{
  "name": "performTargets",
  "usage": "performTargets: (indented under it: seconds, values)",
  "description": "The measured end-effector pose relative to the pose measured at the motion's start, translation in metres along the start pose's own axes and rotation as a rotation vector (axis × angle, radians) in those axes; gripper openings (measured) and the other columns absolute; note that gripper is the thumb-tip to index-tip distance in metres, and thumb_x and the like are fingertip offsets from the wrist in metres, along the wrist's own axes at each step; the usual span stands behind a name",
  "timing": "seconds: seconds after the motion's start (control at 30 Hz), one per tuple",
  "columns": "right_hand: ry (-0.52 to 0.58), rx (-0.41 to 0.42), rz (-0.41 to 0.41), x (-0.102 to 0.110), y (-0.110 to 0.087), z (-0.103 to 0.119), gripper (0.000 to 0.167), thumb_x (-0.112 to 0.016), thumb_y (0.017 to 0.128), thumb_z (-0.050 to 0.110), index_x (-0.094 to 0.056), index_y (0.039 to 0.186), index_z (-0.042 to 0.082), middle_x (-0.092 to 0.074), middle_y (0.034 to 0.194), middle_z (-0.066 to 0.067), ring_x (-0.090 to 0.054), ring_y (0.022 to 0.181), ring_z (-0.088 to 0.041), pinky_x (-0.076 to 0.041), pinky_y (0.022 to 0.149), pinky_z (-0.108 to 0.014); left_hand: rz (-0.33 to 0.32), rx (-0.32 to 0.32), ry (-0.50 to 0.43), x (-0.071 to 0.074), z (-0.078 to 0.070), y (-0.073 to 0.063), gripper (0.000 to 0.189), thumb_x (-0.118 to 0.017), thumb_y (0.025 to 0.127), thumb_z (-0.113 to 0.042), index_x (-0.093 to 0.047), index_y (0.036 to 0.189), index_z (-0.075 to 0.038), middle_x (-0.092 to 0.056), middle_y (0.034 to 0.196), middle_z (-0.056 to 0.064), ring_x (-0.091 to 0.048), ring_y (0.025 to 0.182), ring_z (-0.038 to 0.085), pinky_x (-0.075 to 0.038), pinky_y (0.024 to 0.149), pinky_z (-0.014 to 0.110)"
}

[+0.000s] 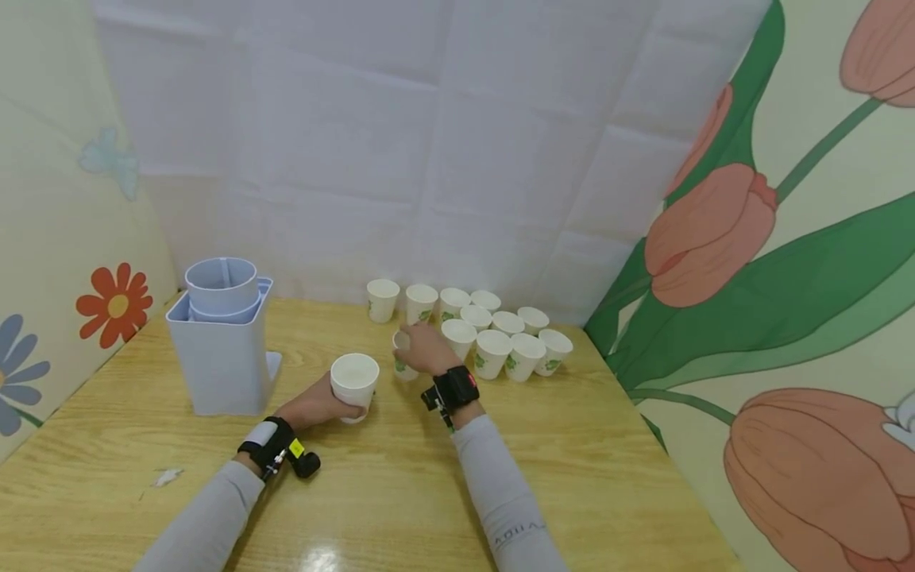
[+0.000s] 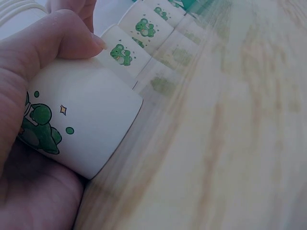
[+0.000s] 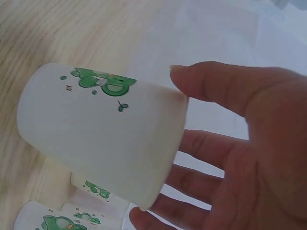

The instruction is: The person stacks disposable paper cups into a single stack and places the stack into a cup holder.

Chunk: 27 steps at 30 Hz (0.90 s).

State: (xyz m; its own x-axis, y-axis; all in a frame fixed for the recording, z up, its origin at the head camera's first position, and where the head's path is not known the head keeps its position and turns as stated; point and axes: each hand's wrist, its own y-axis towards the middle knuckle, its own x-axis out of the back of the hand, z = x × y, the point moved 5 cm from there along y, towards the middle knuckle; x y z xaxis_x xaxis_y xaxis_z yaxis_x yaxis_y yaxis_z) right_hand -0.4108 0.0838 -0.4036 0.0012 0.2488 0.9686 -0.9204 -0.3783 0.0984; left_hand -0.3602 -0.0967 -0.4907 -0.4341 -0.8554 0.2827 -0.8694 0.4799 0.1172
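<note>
My left hand (image 1: pixel 317 403) grips white paper cups (image 1: pixel 353 380) low over the table; the left wrist view shows several nested rims beside the thumb and a green cartoon print on the lowest cup (image 2: pixel 86 110). To the right, my right hand (image 1: pixel 429 350) holds a single paper cup (image 1: pixel 402 367) by its rim. In the right wrist view the thumb lies on the near side of that cup's (image 3: pixel 100 129) rim, with the other fingers partly hidden behind it. More paper cups (image 1: pixel 493 355) stand upright in loose rows just right of this hand.
A pale blue plastic holder (image 1: pixel 220 365) with a round tube (image 1: pixel 221 287) in its top stands on the left of the wooden table (image 1: pixel 372 500). White cloth (image 1: pixel 400 143) hangs behind the table. A small white scrap (image 1: pixel 167 477) lies near the left edge.
</note>
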Motion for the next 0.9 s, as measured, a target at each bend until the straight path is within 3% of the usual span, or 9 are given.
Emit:
performTargets:
  seconds: [0.4, 0.9]
  values:
    - [0.046, 0.006, 0.092, 0.009, -0.015, -0.004, 0.058, -0.079, 0.087, 0.025, -0.059, 0.138, 0.005, -0.062, 0.138, -0.012, -0.058, 0.126, -0.028, -0.048, 0.103, -0.043, 0.002, 0.008, -0.014, -0.002, 0.005, 0.0, 0.087, -0.081, 0.079, -0.006, -0.029, 0.148, 0.005, -0.049, 0.14, 0.025, -0.048, 0.127, 0.036, -0.033, 0.112, 0.053]
    - [0.086, 0.067, 0.202, 0.021, -0.027, 0.0, 0.068, -0.081, 0.084, 0.04, -0.061, 0.136, 0.002, -0.063, 0.136, -0.013, -0.059, 0.125, -0.028, -0.049, 0.102, -0.041, 0.005, 0.028, -0.008, 0.0, 0.003, 0.001, 0.087, -0.081, 0.08, -0.007, -0.029, 0.148, 0.005, -0.048, 0.142, 0.026, -0.046, 0.131, 0.04, -0.03, 0.115, 0.059]
